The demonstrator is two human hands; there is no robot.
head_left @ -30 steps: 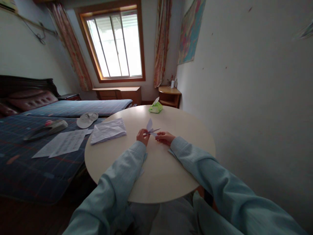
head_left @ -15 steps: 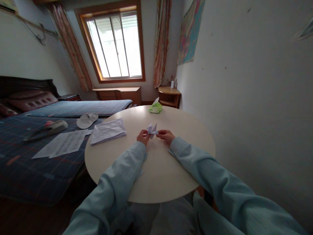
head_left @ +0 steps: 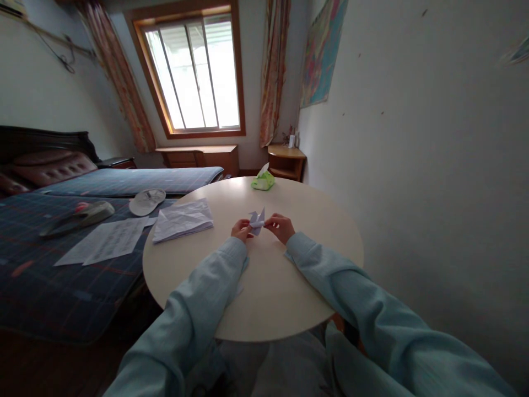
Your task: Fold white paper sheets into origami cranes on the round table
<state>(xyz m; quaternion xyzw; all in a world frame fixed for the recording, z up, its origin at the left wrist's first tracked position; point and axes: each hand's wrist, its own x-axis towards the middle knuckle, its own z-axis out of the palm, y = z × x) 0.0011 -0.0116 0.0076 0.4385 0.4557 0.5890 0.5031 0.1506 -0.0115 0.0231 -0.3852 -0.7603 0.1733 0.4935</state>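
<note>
A small folded paper figure [head_left: 257, 221] with pointed tips is held up over the middle of the round white table [head_left: 256, 309]. My left hand [head_left: 242, 229] pinches its left side. On the other side, the fingertips of my right hand [head_left: 281, 226] are pressed together at the paper's right edge. The undersides of both hands' fingers are partly hidden.
Creased paper sheets [head_left: 184, 220] lie at the table's left edge. A green tissue pack [head_left: 263, 180] stands at the far edge. Left of the table, a bed [head_left: 61, 298] holds a white cap [head_left: 147, 202], printed sheets [head_left: 109, 241] and a grey object. A wall rises on the right.
The paper figure has turned a little, and its pointed tips now show more clearly. My right hand has shifted slightly, with its fingers bent differently. My left hand has barely moved.
</note>
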